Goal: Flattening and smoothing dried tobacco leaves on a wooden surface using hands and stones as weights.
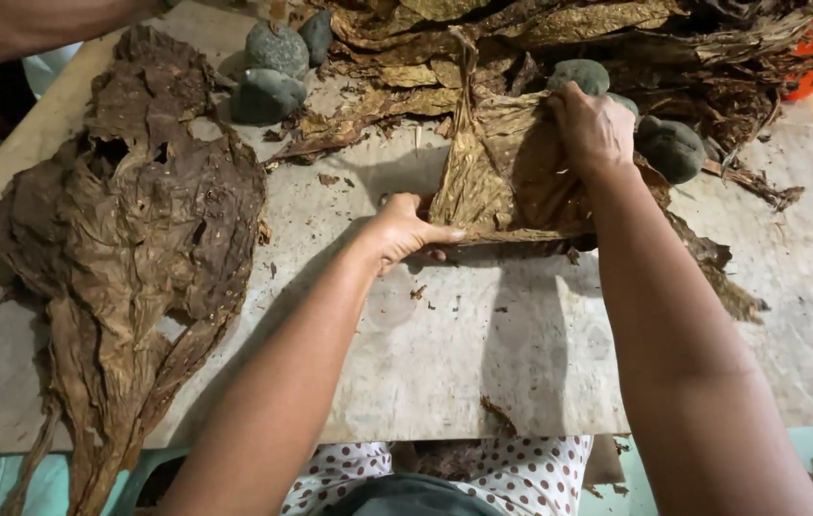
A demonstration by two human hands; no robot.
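Head view: left hand point(404, 229) and right hand point(593, 129) pinch a dried brown leaf point(507, 177) between them, its stem pointing away.

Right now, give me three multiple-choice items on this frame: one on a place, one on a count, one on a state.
1. Where does the stack of flattened dark leaves lie?
A. On the left of the wooden board
B. Under the right hand
C. On the floor

2. How many grey stones sit at the upper left of the board?
A. One
B. Three
C. Six

3. What is the right hand doing?
A. Hanging free above the board
B. Pressing on a light brown leaf
C. Holding a stone

Answers:
1. A, the pile covers the board's left side.
2. B, three rounded stones cluster there.
3. B, its fingers grip the leaf's top while the left hand holds the lower edge.
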